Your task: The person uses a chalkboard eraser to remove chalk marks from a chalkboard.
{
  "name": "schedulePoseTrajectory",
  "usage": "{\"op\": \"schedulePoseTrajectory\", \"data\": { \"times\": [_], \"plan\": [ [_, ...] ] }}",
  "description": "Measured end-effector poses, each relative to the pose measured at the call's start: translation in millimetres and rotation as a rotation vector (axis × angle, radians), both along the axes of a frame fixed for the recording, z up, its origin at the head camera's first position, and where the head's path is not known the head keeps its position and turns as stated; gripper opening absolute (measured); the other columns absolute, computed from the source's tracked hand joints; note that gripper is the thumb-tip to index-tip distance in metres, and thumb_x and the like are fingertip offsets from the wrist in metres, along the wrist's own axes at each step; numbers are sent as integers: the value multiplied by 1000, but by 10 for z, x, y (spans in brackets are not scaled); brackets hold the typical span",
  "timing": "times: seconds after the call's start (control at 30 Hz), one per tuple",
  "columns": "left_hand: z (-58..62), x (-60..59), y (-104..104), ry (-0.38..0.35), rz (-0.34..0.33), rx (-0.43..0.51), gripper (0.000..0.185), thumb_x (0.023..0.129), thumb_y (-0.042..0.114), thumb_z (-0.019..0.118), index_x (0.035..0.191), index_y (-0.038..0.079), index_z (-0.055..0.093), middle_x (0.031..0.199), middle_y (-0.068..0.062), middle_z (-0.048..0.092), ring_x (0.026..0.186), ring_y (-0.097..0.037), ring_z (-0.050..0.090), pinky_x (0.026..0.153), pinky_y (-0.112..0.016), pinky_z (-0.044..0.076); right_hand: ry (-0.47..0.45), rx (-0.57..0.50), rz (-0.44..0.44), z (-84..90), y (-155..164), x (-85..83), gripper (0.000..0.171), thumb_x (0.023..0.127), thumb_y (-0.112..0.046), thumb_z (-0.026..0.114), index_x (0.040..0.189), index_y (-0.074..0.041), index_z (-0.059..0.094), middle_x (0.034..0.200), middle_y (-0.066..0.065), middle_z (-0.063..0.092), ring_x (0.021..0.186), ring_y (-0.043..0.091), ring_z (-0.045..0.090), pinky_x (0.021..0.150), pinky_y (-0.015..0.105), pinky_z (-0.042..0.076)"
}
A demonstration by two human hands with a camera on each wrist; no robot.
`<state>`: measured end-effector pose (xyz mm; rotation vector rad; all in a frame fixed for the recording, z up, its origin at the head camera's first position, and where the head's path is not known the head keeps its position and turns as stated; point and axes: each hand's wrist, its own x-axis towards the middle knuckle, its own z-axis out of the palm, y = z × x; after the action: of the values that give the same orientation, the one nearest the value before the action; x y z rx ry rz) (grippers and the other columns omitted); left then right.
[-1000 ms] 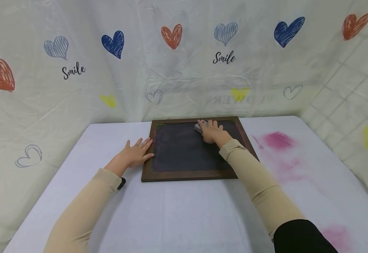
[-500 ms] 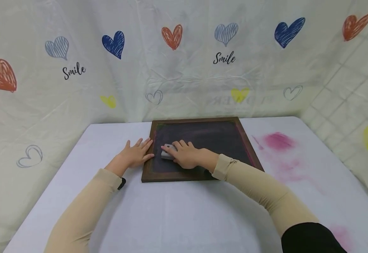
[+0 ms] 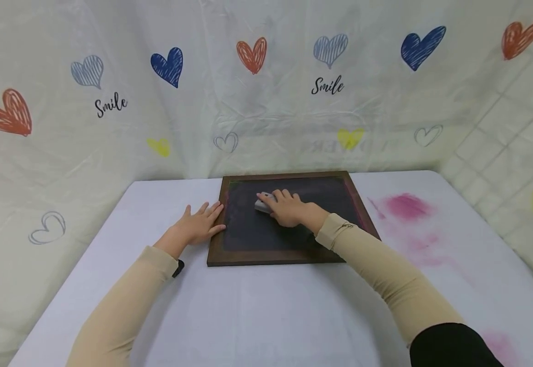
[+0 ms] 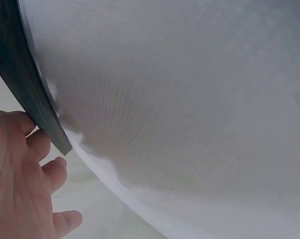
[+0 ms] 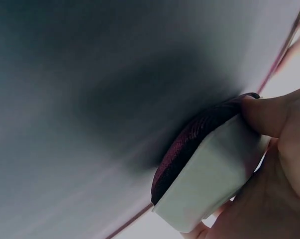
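Two hands: left hand (image 3: 197, 227) flat beside chalkboard (image 3: 289, 252), right hand (image 3: 289, 209) gripping eraser (image 3: 263, 205), pink smudges (image 3: 404, 204) nearby.

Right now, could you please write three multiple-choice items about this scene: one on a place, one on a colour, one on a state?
1. Where does the left hand rest?
A. at the left edge of the chalkboard
B. on the wall cloth
C. on the right sleeve

2. What colour are the stains on the table?
A. green
B. pink
C. black

3. What is the right hand doing?
A. lying flat and holding nothing
B. hanging in the air
C. gripping the eraser against the board

Answers:
1 A, its fingertips meet the wooden frame.
2 B, pink smears lie to the right of the board.
3 C, the right wrist view shows fingers around the eraser, its pad on the dark surface.
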<state>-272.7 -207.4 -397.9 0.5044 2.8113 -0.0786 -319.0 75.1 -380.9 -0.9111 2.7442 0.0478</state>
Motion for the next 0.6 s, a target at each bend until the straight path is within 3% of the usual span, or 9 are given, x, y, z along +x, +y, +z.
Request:
{"op": "schedulePoseTrajectory", "data": {
  "times": [0.17,0.37,0.6],
  "plan": [
    [-9,1,-11,3,-5,0,75,110,53,32,166,7,10,171,-12,9,156,-37,10,116,-72,7,-6,-50,-186,19,419,-261,66,112,-24,43,167,-20,8,159,27,24,142,45,28,110,60,30],
    [-12,-8,-18,10,-5,9,75,110,53,33,166,7,11,171,-12,9,156,-37,10,116,-72,6,-15,-73,-367,43,866,-422,65,112,-21,40,167,-17,5,158,32,18,144,50,20,112,65,24],
    [-26,-26,-7,6,-4,7,75,110,53,32,166,8,9,172,-11,8,156,-36,9,116,-71,6,-37,-80,-451,120,1030,-444,65,111,-21,39,166,-14,5,157,36,15,143,53,18,110,65,24]
  ]
}}
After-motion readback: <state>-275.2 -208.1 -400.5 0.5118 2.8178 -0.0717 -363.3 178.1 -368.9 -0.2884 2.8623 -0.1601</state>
